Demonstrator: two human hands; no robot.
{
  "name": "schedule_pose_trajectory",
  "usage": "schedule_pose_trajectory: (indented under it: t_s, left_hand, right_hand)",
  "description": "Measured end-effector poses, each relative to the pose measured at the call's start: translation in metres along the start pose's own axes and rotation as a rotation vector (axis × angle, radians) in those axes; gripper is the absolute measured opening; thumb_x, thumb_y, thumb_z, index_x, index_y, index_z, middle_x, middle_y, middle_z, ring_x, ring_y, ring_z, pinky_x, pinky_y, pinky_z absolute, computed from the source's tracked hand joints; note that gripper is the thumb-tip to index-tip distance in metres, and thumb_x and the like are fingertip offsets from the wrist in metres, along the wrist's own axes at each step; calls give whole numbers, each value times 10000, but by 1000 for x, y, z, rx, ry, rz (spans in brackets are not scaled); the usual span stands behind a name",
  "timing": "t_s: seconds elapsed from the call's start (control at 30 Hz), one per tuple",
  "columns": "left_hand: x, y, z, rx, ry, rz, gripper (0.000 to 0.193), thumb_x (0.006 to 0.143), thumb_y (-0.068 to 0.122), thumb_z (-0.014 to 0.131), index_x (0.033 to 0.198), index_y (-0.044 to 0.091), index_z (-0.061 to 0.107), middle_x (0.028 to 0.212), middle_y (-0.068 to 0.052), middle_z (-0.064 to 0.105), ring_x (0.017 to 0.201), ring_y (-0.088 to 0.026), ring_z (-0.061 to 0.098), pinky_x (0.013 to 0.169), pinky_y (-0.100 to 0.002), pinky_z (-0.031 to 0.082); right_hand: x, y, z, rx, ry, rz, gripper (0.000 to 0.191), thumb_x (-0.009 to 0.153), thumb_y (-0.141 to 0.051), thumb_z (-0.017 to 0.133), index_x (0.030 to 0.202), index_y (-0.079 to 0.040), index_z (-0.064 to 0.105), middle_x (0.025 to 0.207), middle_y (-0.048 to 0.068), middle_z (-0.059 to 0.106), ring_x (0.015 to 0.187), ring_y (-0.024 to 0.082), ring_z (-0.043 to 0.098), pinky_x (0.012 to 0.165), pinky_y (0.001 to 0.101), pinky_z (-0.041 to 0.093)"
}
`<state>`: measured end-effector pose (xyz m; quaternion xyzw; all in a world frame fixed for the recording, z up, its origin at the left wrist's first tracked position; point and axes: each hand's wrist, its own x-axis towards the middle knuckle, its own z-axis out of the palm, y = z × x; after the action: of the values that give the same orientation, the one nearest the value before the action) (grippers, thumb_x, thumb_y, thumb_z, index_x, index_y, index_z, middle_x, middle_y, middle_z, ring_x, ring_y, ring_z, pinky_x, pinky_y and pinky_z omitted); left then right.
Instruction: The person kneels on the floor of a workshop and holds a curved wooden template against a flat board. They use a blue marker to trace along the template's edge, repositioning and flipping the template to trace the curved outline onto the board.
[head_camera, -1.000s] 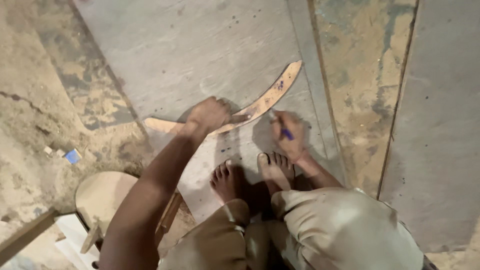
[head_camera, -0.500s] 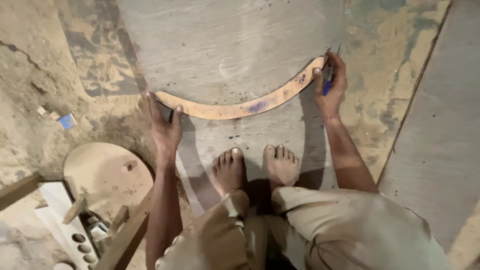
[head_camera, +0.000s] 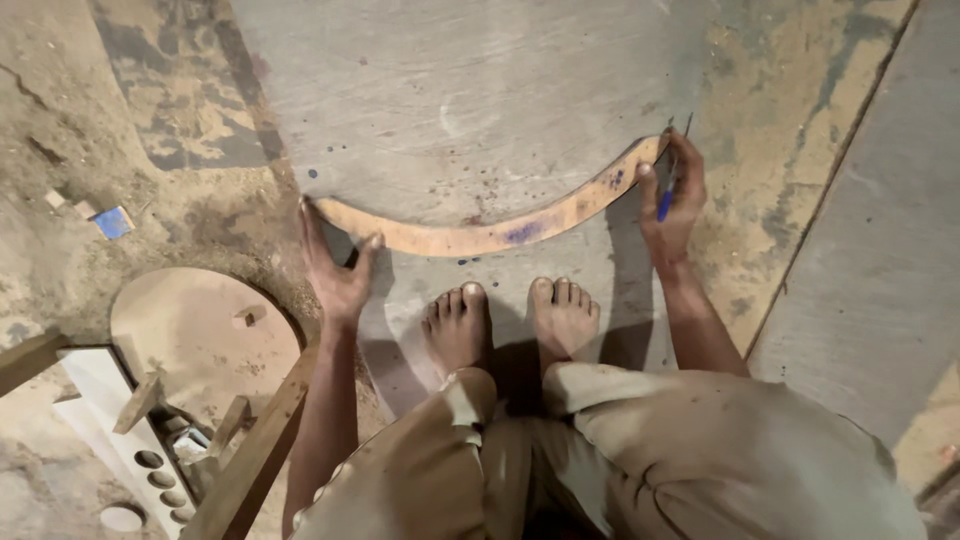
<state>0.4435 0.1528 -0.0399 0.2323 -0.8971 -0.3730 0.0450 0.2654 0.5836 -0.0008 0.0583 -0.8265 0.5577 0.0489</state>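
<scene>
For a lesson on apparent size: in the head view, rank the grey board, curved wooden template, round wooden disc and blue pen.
1. grey board
2. round wooden disc
3. curved wooden template, long but narrow, so close to the disc
4. blue pen

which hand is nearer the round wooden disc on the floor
Left. The left hand presses the near end of the curved wooden strip, just up and right of the round wooden disc. The right hand holds a blue pen at the strip's far end.

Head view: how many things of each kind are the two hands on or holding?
Curved wooden templates: 1, left hand and right hand pressing its ends
Blue pens: 1, in right hand
Grey sheets: 1, underneath
Total: 3
</scene>
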Motion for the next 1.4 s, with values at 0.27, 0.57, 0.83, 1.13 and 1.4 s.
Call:
schedule_pose_trajectory:
  t_s: [0.27,0.57,0.83,1.13,1.4]
  left_hand:
    - [-15,-22,12,-2,80,193,1150,886,554,809,1659,-16,176,1729,-272,208,1631,-434,230,1325,-633,271]
    - [-18,-12,4,-15,36,21,1200,742,346,968,1634,-27,258,1709,-264,273,1590,-437,302,1297,-522,342]
    - [-13,-13,5,-11,95,113,1235,719,338,1014,1627,-6,251,1689,-243,259,1568,-423,301,1273,-506,358]
    - [-12,-20,1,-2,60,60,1254,666,343,1013,1623,0,278,1684,-233,301,1575,-410,320,1274,-478,387]
    - [-10,-32,9,52,71,75,1310,668,507,974,1630,7,238,1681,-238,286,1555,-437,310,1256,-545,380]
  right_hand:
    - [-7,-5,1,-42,-37,40,463,1124,-126,619,1528,26,451,1512,185,538,1444,282,518,1263,410,406]
    - [-4,-1,4,-40,-28,22,482,1122,-157,638,1520,43,453,1547,195,520,1485,331,505,1308,441,384]
    - [-8,12,4,-18,-34,51,481,1132,-164,636,1524,37,444,1541,194,519,1456,307,518,1287,433,404]
    - [-9,17,11,-86,-28,-78,452,1145,-180,637,1508,27,464,1530,194,539,1434,307,539,1239,402,401]
    - [-13,9,12,-22,-61,-15,444,1187,-179,609,1547,17,439,1554,162,507,1396,255,499,1252,384,377]
